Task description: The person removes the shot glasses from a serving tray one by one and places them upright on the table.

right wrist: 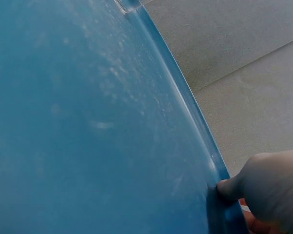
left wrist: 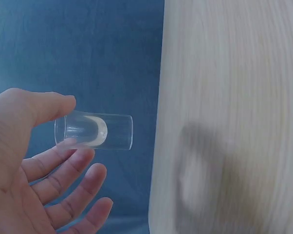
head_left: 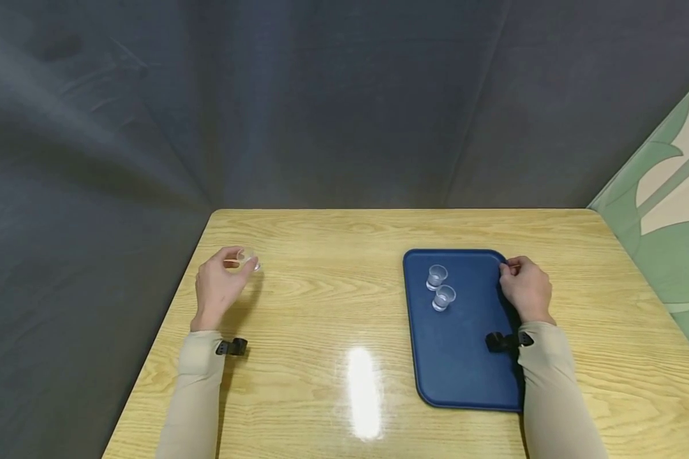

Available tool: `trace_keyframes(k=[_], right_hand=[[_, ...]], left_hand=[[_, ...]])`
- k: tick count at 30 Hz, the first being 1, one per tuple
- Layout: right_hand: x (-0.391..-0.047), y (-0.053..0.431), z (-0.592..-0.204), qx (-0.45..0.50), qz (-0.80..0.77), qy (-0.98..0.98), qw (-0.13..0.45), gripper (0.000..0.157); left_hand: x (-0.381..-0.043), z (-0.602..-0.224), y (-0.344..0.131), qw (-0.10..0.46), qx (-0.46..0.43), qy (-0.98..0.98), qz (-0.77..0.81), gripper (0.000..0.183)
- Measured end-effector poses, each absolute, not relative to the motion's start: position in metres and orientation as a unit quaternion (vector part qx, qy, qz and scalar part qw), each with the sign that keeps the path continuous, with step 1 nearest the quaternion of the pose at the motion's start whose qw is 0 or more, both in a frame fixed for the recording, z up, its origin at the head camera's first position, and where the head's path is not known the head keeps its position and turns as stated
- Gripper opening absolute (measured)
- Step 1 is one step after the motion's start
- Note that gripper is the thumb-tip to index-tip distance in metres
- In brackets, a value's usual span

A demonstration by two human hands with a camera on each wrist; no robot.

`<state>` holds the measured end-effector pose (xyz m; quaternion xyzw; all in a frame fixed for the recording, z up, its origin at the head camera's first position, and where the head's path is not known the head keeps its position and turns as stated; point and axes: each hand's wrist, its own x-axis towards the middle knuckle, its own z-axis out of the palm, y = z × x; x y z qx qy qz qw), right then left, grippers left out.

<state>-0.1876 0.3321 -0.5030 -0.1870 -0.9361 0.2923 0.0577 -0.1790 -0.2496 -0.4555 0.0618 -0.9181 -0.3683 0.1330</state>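
Note:
A small clear shot glass (head_left: pixel 249 257) is pinched between the thumb and fingers of my left hand (head_left: pixel 218 287), above the far left part of the table. In the left wrist view this shot glass (left wrist: pixel 118 132) appears on its side, my thumb (left wrist: pixel 64 105) at one end and fingertips below. My right hand (head_left: pixel 527 292) grips the far right corner of a blue tray (head_left: pixel 465 357). In the right wrist view the thumb (right wrist: pixel 230 187) presses on the inside of the rim. Two more shot glasses, one behind (head_left: pixel 436 276) and one in front (head_left: pixel 443 298), stand close together on the tray's left side.
The wooden table (head_left: pixel 321 306) extends between my left hand and the tray, with a bright light reflection near its front. A dark cloth (head_left: pixel 350 108) hangs behind the table and along its left edge. Green-and-cream patterned fabric (head_left: pixel 672 210) borders the right edge.

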Motion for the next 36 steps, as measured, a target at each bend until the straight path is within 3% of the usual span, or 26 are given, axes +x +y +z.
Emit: trace_keyframes(k=[14, 36], right_hand=[[-0.187, 0.333, -0.501, -0.183, 0.292, -0.937, 0.05, 0.038], [-0.187, 0.333, -0.502, -0.179, 0.29, -0.939, 0.056, 0.037]], left_hand=[[-0.175, -0.475, -0.28, 0.096, 0.118, -0.922, -0.356, 0.051], [-0.175, -0.466, -0.281, 0.104, 0.106, -0.926, -0.347, 0.061]])
